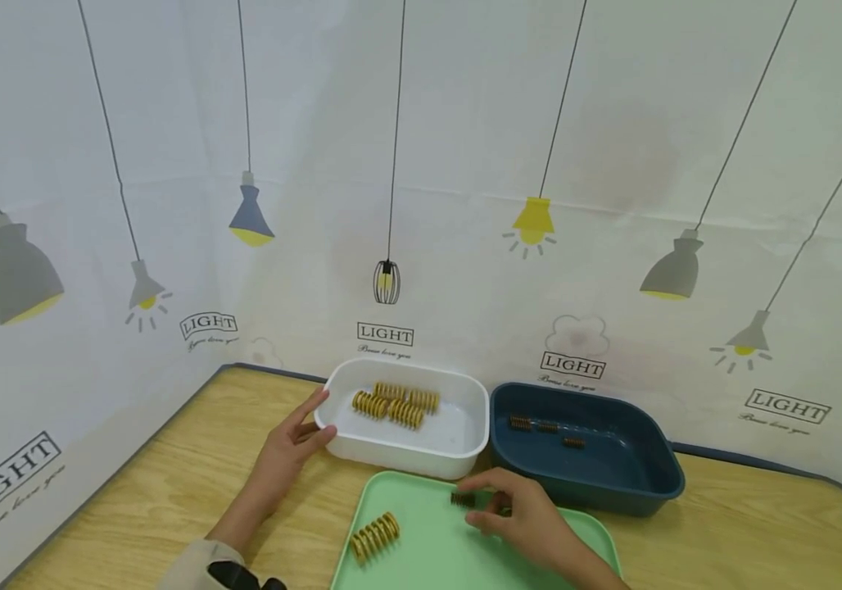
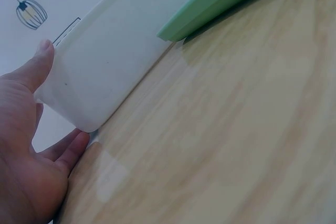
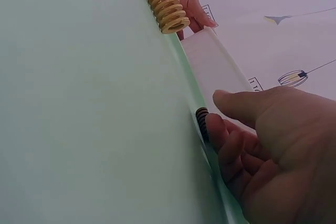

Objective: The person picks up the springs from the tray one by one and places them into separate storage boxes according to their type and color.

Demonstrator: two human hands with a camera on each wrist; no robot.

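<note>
My left hand (image 1: 290, 442) holds the left end of a white bin (image 1: 406, 449), thumb and fingers at its rim and wall. In the bin lie several gold coil springs (image 1: 406, 414). Above a green tray (image 1: 421, 549), my right hand (image 1: 520, 516) has thumb and index finger parted beside a small dark spring (image 1: 463, 498). The right wrist view shows this dark spring (image 3: 202, 123) close to the index fingertip, not pinched. One large gold spring (image 1: 374, 537) lies on the tray's left part. Something small and dark under the right hand is mostly hidden.
Right of the white bin stands a dark blue bin (image 1: 613, 483) with 3 small dark springs (image 1: 548, 427) inside. Both bins stand behind the tray on a wooden table (image 1: 745, 524). A pale cloth printed with lamps (image 1: 458, 270) hangs along the back and left edges.
</note>
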